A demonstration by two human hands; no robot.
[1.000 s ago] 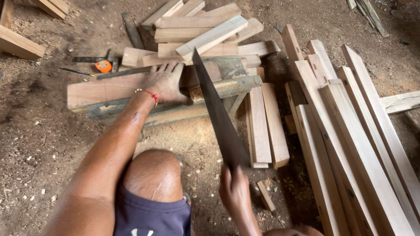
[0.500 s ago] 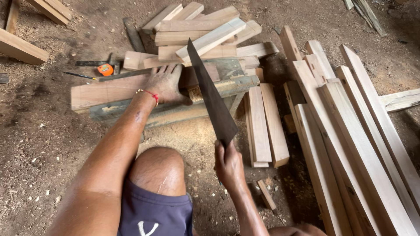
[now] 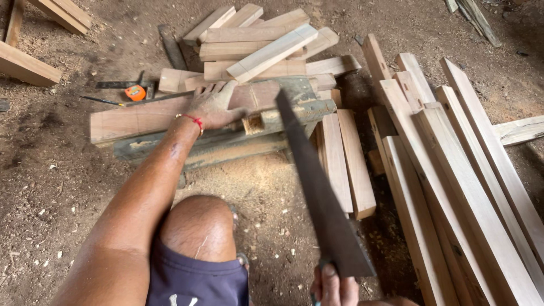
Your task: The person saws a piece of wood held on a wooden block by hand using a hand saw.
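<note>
Handsaw (image 3: 320, 187) drawn back toward the body, right hand (image 3: 334, 286) now lower in frame.

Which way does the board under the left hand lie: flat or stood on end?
Flat. The board lies lengthwise across a weathered beam, with the left hand pressed palm-down on top.

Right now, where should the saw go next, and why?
Probably a push forward along the cut. The saw is drawn far back in the right hand, its tip at the notch in the plank, which the left hand presses flat.
</note>
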